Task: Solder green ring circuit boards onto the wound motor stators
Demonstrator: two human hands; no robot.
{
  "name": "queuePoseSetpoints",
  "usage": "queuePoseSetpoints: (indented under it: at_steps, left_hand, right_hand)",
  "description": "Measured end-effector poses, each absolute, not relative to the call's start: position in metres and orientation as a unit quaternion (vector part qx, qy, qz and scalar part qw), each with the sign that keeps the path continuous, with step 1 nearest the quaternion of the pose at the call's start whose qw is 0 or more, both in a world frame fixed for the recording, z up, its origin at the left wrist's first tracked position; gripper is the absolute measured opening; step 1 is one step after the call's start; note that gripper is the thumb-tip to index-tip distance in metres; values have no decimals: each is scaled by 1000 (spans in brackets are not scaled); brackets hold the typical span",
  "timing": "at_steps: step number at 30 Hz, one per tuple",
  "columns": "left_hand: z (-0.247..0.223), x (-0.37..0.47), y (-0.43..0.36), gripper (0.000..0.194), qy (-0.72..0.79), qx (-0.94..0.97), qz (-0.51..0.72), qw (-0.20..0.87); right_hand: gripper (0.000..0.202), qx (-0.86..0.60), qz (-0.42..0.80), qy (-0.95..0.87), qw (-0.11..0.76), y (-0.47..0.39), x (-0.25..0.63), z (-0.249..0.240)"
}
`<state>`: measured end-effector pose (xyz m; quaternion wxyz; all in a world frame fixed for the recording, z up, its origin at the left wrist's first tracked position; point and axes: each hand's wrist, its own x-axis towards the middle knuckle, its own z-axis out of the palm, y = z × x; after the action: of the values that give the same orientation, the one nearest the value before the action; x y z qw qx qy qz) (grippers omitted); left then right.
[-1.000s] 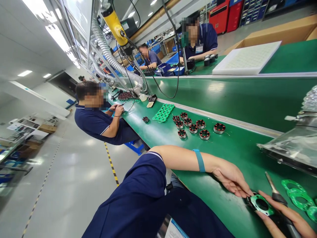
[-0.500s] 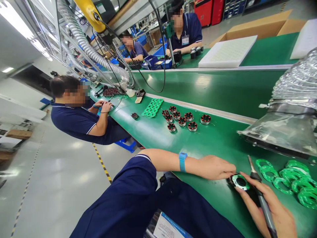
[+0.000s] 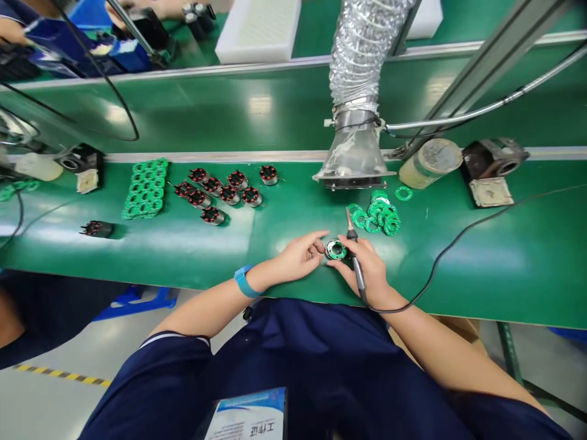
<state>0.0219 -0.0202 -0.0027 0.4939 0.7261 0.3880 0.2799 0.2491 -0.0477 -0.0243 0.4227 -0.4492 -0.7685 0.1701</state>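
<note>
Stator (image 3: 336,250) lies low over the near side of the bench (image 3: 284,211), green face up – turned that way, it seems, so the face can be seen from above. Right hand (image 3: 372,275): forefinger on the far edge, thumb on the near edge, clamped on the stator, which sits at the fingertips rather than in the palm, perhaps to leave the face uncovered. Left hand (image 3: 298,260): just left of it, forefinger stretched out, the others curled; whether they touch the stator or pinch anything, I cannot tell.

The iron (image 3: 358,275) lies across the right hand, tip pointing away from the body – likely kept there to save setting it down. Its cord (image 3: 433,269) runs off to the right.

Just beyond the tip, loose rings (image 3: 376,209) are heaped, probably for easy reach. More stators (image 3: 229,195) cluster to the left, apart from the hands. Farther back, the hood (image 3: 353,160) faces the bench, presumably to draw fumes; a jar (image 3: 424,171) stands right of it.
</note>
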Motion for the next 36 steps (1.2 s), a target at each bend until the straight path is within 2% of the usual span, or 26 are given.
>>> queuePoseSetpoints:
  at_steps: [4, 7, 11, 14, 17, 19, 21, 23, 29, 36]
  left_hand:
    - [-6, 23, -25, 14, 425, 769, 295, 377]
    - [-6, 22, -22, 14, 409, 800, 304, 315]
    - [-1, 19, -16, 15, 379, 832, 272, 300]
    - [1, 21, -16, 18, 385, 823, 293, 299]
    - [1, 28, -18, 16, 433, 760, 340, 346]
    - [2, 35, -19, 17, 456, 685, 356, 442]
    - [4, 41, -18, 25, 467, 604, 346, 546]
    - [8, 44, -13, 35, 478, 551, 317, 606]
    - [17, 38, 3, 41, 481, 535, 240, 652]
    - [12, 34, -8, 37, 449, 516, 310, 661]
  right_hand:
    - [61, -423, 205, -784, 405, -51, 252, -21]
    - [60, -423, 218, -776, 413, -54, 252, -22]
    - [62, -424, 195, -780, 416, -54, 252, -26]
    - [63, -420, 177, -791, 408, -52, 249, -28]
    - [62, -417, 146, -794, 418, -50, 243, -29]
    - [61, -418, 132, -793, 423, -49, 240, -29]
    - [62, -421, 135, -793, 420, -50, 239, -27]
    - [64, -423, 138, -790, 422, -52, 240, -22]
    - [63, -366, 153, -827, 399, -54, 246, -5]
    - [54, -382, 164, -821, 390, -52, 242, -4]
